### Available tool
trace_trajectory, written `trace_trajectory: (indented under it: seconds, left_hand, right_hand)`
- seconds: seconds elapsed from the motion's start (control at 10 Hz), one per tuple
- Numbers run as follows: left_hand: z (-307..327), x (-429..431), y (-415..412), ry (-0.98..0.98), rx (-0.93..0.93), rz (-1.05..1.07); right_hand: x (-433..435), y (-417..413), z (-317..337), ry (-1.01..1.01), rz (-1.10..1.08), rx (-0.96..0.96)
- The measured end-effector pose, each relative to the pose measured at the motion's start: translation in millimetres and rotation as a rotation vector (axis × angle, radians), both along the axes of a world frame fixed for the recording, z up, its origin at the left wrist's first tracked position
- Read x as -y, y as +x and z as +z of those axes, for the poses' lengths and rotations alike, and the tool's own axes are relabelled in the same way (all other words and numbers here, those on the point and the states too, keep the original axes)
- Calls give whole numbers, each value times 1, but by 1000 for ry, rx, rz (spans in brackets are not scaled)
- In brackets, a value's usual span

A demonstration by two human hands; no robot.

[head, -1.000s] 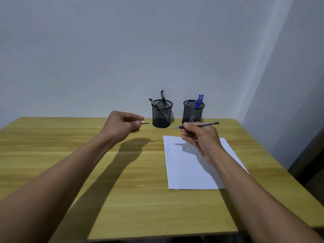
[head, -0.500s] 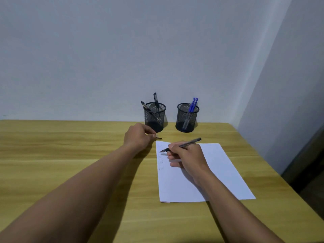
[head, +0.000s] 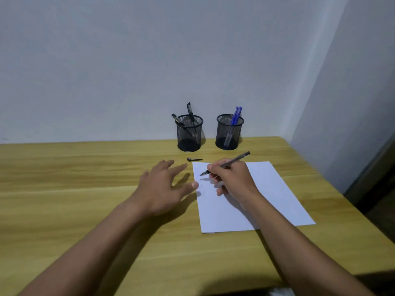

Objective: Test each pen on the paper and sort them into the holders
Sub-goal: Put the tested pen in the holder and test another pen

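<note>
Wooden desk (head: 85, 167) with a yellow grain fills the lower view, set against a pale wall. On its right half lies a white sheet of paper (head: 267, 199), long edges running away from the viewer, with faint marks near its left edge.

Two bare forearms reach in from below. The left hand (head: 162, 189) hovers flat with its fingers spread wide, holding nothing, its thumb at the paper's left edge. The right hand (head: 233, 182) rests on the paper and grips a black pen (head: 226, 163) in a writing hold.

At the back of the desk stand two black mesh holders. The left holder (head: 189, 133) has two black pens leaning in it; the right holder (head: 229, 132) has blue pens (head: 235, 116).

The held pen's long axis slants from its tail, up and to the right, down to its tip at the lower left. That tip sits just above the paper's upper-left corner, beside the faint marks, so the test stroke looks about to start.

A small dark pen cap (head: 194, 159) lies on the wood just beyond the paper's top-left corner, nearer the left hand.
</note>
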State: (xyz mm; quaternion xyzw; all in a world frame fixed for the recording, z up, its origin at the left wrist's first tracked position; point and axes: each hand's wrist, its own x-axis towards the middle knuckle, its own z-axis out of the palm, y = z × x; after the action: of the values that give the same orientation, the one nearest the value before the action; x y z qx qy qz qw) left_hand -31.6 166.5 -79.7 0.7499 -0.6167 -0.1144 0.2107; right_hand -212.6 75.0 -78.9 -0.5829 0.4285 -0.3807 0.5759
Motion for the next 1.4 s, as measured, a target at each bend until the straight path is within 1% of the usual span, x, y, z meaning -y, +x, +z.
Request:
trace_trajectory:
  seconds: [0.1, 0.2, 0.3, 0.4, 0.5, 0.7, 0.8, 1.0, 1.4]
  left_hand:
    - [-7, -11, -8, 132, 21, -31]
    - [-15, -14, -15, 175, 109, -65]
    - [-24, -15, -15, 196, 181, -55]
    - [-28, -16, -16, 185, 196, -45]
    - [-28, -18, -19, 190, 192, -50]
    - [-23, -19, -16, 254, 181, -81]
    - [-23, -19, -17, 262, 167, -80]
    - [-25, -19, -16, 256, 172, -79]
    - [-25, -20, -17, 251, 179, -77]
  right_hand:
    - [-5, -2, 5, -75, -10, -59]
    - [-15, -6, 4, -122, -3, -108]
    - [-27, -11, -8, -113, 12, -131]
    - [-31, -14, -22, -166, 0, -162]
    - [-31, -15, -26, -221, 20, -202]
    - [-31, -15, -28, -246, 49, -252]
    - [-32, -16, -28, -276, 15, -256]
    - [-31, -16, -31, -251, 22, -278]
    - [-31, -20, -30, -281, -44, -294]
